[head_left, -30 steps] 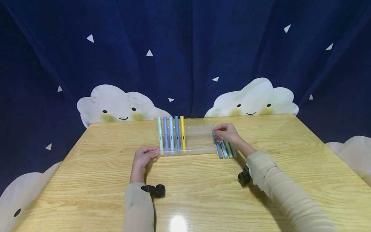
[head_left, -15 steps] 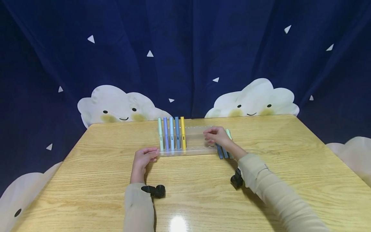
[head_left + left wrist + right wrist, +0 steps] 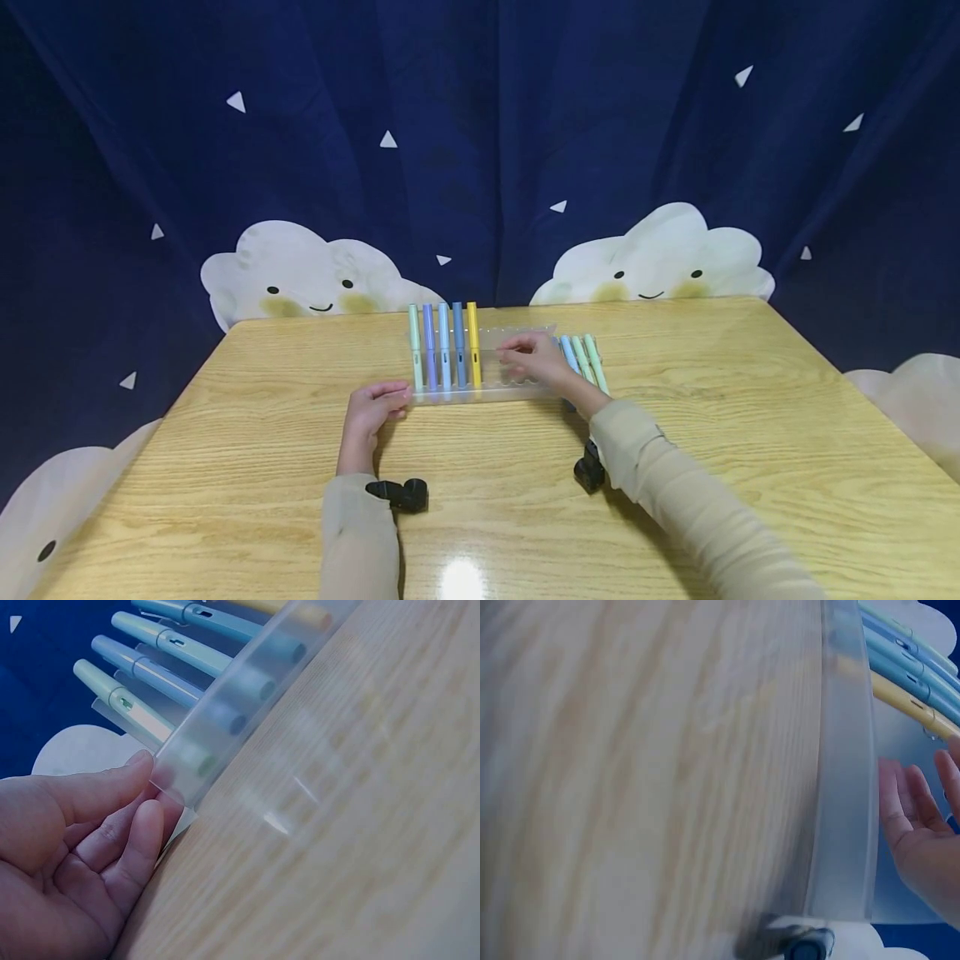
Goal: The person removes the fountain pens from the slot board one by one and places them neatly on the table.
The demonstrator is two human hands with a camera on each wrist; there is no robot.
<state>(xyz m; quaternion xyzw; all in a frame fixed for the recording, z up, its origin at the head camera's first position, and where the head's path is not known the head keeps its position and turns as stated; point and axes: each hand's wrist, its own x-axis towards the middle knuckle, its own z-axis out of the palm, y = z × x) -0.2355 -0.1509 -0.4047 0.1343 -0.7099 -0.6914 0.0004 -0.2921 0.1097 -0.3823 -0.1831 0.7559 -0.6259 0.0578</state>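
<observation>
A clear plastic pen rack (image 3: pixel 517 390) stands on the table, with several pens upright in its left part. From the left they are pale green, periwinkle, light blue, darker blue, and a yellow pen (image 3: pixel 473 346). My left hand (image 3: pixel 373 408) pinches the rack's left front corner between thumb and fingers, as the left wrist view shows close up. Over the rack's right part, my right hand (image 3: pixel 538 357) hovers to the right of the yellow pen. No pen shows in it, and its fingers look loosely bent; the right wrist view cuts off part of the hand.
Beside the rack's right end lie several more pens, among them a light blue pen (image 3: pixel 570 353) and a pale green pen (image 3: pixel 596 362). My right forearm partly covers them. A dark blue curtain (image 3: pixel 495 150) hangs behind the wooden table (image 3: pixel 480 467).
My right hand has moved left, from the tops of the pens lying on the right to over the rack, uncovering those pens' tops. My left hand has stayed at the rack's corner.
</observation>
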